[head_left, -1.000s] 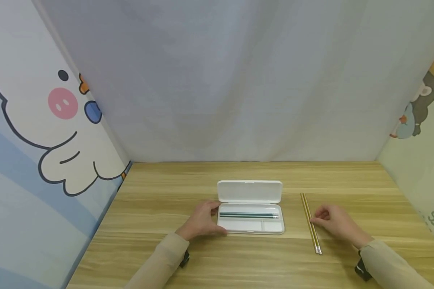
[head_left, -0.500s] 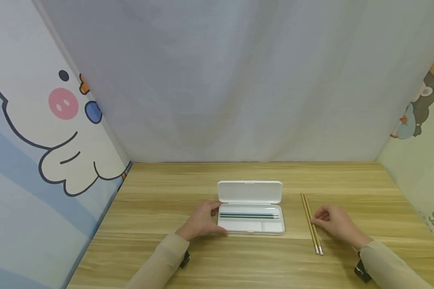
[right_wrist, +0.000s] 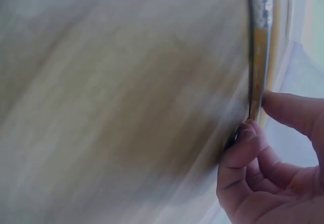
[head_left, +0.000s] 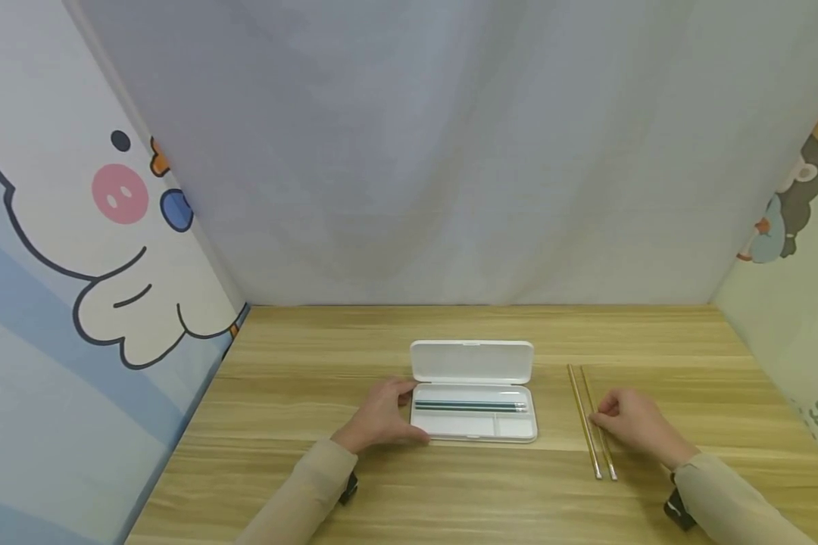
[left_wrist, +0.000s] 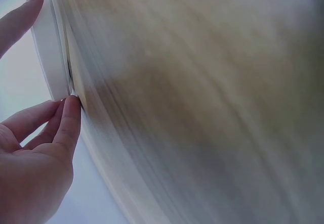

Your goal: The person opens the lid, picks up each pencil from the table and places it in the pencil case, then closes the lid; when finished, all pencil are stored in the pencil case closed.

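The yellow pencil [head_left: 607, 454], to the right of the white pencil case [head_left: 450, 424], is pinched by the right hand [head_left: 630, 420]. Between it and the case, the second yellow pencil [head_left: 584, 421] is laid. Inside the open case, green pencils [head_left: 469, 406] are contained; its left end is gripped by the left hand [head_left: 379, 415].

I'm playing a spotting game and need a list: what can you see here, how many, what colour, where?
Table: 1, light brown, lower part of head view
Pencil case: 1, white, open, on the table
Green pencils: 2, green, inside case
Yellow pencils: 2, yellow, right of the case
Curtain: 1, grey, behind the table
Cartoon walls: 2, blue-white left, pale green right
Sleeves: 2, beige, bottom left and right
Wrist cameras: 2, black, under the sleeves
Left hand: 1, bare, gripping the case's left end
Right hand: 1, bare, pinching a yellow pencil
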{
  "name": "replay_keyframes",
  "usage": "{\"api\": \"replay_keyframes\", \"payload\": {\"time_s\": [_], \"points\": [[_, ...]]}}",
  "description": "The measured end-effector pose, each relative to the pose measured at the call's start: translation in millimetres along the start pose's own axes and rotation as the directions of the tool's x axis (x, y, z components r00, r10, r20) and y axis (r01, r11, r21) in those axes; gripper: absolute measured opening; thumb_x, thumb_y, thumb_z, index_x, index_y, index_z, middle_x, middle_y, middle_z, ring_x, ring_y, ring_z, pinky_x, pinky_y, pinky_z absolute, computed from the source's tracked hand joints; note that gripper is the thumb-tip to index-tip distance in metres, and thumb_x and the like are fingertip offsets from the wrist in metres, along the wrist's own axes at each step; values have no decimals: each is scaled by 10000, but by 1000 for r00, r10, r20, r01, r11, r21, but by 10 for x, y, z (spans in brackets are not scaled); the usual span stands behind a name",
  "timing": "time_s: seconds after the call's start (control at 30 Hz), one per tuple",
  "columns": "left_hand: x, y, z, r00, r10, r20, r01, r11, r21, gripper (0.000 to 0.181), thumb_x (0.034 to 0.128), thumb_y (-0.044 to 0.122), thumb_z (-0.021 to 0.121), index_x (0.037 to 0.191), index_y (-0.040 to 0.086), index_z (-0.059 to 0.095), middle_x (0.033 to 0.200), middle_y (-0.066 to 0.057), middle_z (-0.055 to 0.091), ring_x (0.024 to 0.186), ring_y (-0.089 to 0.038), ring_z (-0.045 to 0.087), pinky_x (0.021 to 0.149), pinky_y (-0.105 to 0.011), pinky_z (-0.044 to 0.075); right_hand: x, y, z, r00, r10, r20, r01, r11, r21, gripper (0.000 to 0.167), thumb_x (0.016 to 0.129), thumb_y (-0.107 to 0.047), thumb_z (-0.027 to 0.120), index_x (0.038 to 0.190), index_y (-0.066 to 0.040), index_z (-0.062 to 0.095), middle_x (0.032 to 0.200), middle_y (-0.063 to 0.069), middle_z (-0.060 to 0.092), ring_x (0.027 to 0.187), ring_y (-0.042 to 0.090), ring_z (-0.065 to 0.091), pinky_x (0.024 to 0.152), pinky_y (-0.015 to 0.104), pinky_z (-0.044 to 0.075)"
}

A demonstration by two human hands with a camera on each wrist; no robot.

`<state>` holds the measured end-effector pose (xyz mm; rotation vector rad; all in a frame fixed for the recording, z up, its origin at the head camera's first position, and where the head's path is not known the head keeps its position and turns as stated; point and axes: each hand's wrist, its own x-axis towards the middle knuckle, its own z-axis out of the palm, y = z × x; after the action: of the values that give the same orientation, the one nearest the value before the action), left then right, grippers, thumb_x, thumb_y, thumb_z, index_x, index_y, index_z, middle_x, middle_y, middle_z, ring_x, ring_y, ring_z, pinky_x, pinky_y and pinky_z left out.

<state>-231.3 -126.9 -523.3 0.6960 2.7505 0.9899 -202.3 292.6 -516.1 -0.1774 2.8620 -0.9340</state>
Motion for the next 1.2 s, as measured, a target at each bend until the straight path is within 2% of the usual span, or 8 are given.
{"api": "replay_keyframes", "payload": {"time_s": [0.2,0.4,0.5,0.63,0.8,0.97,1.2], "points": [[0,-5,-9,1000,3,3,-3,1000,6,879,566,414,914,1285,34,581,1194,-69,584,1023,-188,552,858,-257,484,-3,-41,-23,998,61,14,-61,998,-21,208,836,-186,709,784,6,647,732,30,611,660,185,529,581,348,464],[4,-2,-17,1000,12,-8,-12,1000,13,879,560,421,915,1277,33,587,1201,-74,591,1036,-197,554,856,-257,486,13,-95,-71,992,126,27,-126,992,-33,231,841,-178,686,807,51,691,775,75,653,650,193,526,565,343,463],[6,-3,-17,1000,19,-13,-19,1000,13,873,560,413,917,1274,32,591,1206,-77,594,1042,-202,555,854,-258,488,13,-110,-85,988,147,41,-146,989,-18,215,837,-157,668,793,51,700,702,55,625,597,178,505,527,318,446],[5,-5,-14,1000,27,-13,-26,1000,11,867,557,405,920,1268,31,596,1199,-78,597,1036,-206,555,849,-262,490,3,-116,-103,987,154,52,-155,988,4,202,832,-145,652,751,33,702,585,14,552,518,146,460,479,280,411],[5,-18,-1,999,29,-13,-29,999,19,878,557,431,913,1270,30,594,1186,-71,598,1025,-203,549,847,-269,486,-4,-115,-148,987,151,50,-151,988,7,205,833,-167,640,738,4,702,550,-9,501,509,135,425,473,268,382],[2,-35,12,1000,22,-14,-21,1000,18,873,556,443,910,1267,45,599,1178,-56,596,1027,-193,544,852,-267,484,24,-155,-202,991,122,45,-123,992,16,235,855,-173,600,800,27,711,537,-17,466,496,132,399,453,265,359],[9,-30,18,1000,12,-12,-12,1000,12,881,558,433,913,1277,40,590,1177,-57,591,1024,-184,547,853,-257,483,82,-266,-258,996,90,24,-91,995,33,252,886,-151,580,854,62,711,610,25,588,492,130,438,441,272,385]]}}
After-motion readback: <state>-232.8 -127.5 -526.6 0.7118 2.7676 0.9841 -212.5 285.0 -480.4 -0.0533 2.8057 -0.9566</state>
